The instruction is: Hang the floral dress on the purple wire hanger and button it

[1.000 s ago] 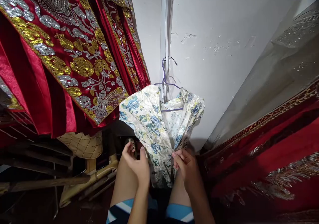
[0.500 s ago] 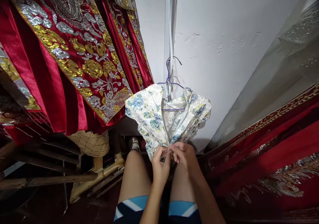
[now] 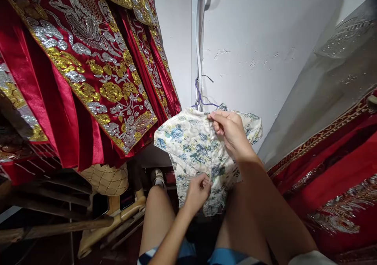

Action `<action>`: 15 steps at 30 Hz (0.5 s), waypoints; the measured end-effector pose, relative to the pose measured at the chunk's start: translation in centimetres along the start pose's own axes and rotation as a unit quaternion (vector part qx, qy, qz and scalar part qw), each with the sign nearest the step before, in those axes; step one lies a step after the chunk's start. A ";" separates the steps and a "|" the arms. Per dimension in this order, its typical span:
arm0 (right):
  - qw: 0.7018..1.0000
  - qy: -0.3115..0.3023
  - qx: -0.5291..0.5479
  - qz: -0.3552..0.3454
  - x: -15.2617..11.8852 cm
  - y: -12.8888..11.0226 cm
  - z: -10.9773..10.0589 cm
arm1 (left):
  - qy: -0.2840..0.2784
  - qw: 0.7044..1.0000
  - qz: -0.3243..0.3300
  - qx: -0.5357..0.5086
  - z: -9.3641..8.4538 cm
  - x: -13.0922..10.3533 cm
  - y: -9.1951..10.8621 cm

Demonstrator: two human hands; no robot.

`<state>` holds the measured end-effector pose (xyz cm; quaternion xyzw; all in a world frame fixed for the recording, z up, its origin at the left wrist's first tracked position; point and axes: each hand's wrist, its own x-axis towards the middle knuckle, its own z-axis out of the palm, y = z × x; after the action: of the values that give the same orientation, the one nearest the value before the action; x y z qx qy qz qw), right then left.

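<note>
A white garment with blue and green flowers (image 3: 188, 139) hangs on a purple hanger (image 3: 199, 94) against the wall. Its front edges now meet down the middle. My right hand (image 3: 231, 129) pinches the top of the front opening, close to the collar. Lower down, my left hand (image 3: 198, 190) grips the front edge with bent fingers. The garment's right side is partly hidden behind my right hand and forearm.
Red costumes with gold and silver sequins (image 3: 112, 90) hang at the left. Below them stand wooden chair parts (image 3: 59, 229). At the right are plastic-covered clothes (image 3: 312, 107) and red cloth (image 3: 332, 170). My bare knees are below.
My right hand has moved up to the collar, and the open neckline is drawn together. My left hand sits slightly lower. The garment hangs straighter and shows more of its front.
</note>
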<state>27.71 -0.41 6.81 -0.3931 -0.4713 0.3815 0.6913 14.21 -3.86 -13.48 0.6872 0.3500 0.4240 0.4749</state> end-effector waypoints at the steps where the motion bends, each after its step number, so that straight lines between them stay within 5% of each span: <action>1: 1.000 -0.007 0.001 0.003 -0.4 0.2 -0.1 | 0.005 1.000 0.013 0.004 -1.2 0.8 1.4; 6: 0.999 -0.023 -0.027 -0.014 -1.6 1.7 0.1 | 0.152 0.966 0.201 0.055 -6.8 6.4 10.6; 9: 0.998 -0.037 -0.018 -0.048 -1.2 2.2 0.4 | 0.128 0.925 0.304 0.190 -7.6 9.6 14.7; 12: 0.997 -0.021 -0.029 -0.069 -0.4 3.1 0.4 | 0.123 0.880 0.358 0.288 -7.4 11.4 16.5; 15: 0.993 0.021 -0.102 -0.051 -0.1 4.8 -0.1 | 0.215 0.864 0.365 0.273 -8.6 11.6 16.4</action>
<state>26.99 1.45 2.41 -0.4446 -0.5128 0.2874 0.6759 12.24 4.45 6.56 0.7599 0.2689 0.5917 -0.0072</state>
